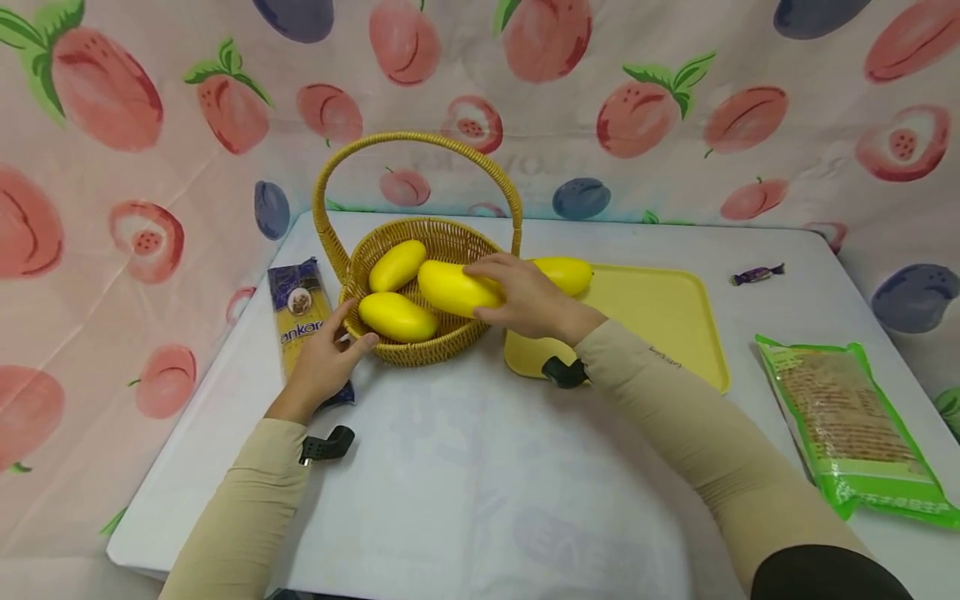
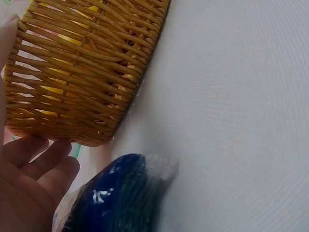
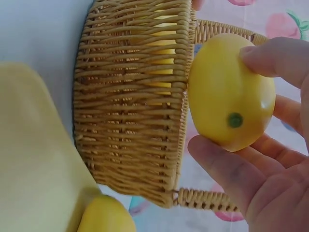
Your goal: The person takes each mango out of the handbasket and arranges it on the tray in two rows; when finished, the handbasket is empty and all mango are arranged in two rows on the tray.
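My right hand (image 1: 536, 300) holds a yellow mango (image 1: 453, 287) over the right side of a wicker basket (image 1: 420, 354). In the right wrist view, thumb and fingers wrap the mango (image 3: 229, 92) beside the rim, its green stem spot showing. Two more mangoes lie inside the basket, one at the back (image 1: 397, 265) and one in front (image 1: 396, 317). At the basket's left front my left hand (image 1: 326, 358) grips the rim, its thumb on top and fingers (image 2: 58, 159) against the outer wall. Another mango (image 1: 566, 273) rests on the yellow tray (image 1: 675, 333), partly hidden behind my right hand.
A blue and yellow pasta packet (image 1: 296, 304) lies left of the basket, partly under my left hand. To the right are a purple-wrapped candy (image 1: 757, 274) and a green-edged food bag (image 1: 855, 417). The basket's tall handle (image 1: 420, 137) arches over its back.
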The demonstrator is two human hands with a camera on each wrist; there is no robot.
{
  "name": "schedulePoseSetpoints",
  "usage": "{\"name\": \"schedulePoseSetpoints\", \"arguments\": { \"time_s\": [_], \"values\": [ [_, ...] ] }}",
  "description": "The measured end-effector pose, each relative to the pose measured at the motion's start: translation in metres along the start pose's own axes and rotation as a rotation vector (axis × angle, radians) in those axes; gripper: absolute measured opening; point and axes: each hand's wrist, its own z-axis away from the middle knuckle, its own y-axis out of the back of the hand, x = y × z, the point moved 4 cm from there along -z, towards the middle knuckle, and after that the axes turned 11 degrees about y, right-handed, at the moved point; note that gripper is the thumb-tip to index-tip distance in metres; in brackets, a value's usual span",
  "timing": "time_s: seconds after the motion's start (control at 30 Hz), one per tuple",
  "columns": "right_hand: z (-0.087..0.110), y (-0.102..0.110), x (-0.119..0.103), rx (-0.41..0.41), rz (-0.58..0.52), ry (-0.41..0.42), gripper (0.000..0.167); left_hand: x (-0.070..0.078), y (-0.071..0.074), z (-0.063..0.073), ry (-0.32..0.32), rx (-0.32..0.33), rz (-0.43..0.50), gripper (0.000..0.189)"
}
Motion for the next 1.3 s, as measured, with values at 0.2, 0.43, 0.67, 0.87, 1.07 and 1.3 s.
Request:
{"name": "schedulePoseSetpoints", "arguments": {
  "time_s": [0.2,0.43,0.67,0.87,1.07,1.3],
  "values": [
    [0.014,0.004,0.001,0.006,-0.016,0.006,0.058,-0.001,-0.001,0.001,-0.004,0.004,0.005,0.075],
    [0.035,0.009,0.008,0.030,-0.015,-0.014,0.057,-0.001,-0.003,0.003,-0.003,-0.009,0.015,0.076],
    [0.056,0.016,0.023,0.055,0.001,-0.021,0.055,-0.001,-0.003,0.001,-0.004,-0.007,0.038,0.075],
    [0.077,0.021,0.036,0.057,-0.003,-0.048,0.055,0.000,-0.002,0.001,-0.011,0.002,0.041,0.074],
    [0.094,0.020,0.045,0.025,0.000,-0.085,0.053,-0.001,-0.001,0.000,-0.011,0.005,0.033,0.074],
    [0.107,0.016,0.050,0.010,0.003,-0.107,0.053,-0.001,-0.002,-0.001,-0.020,0.007,0.027,0.075]
  ]
}}
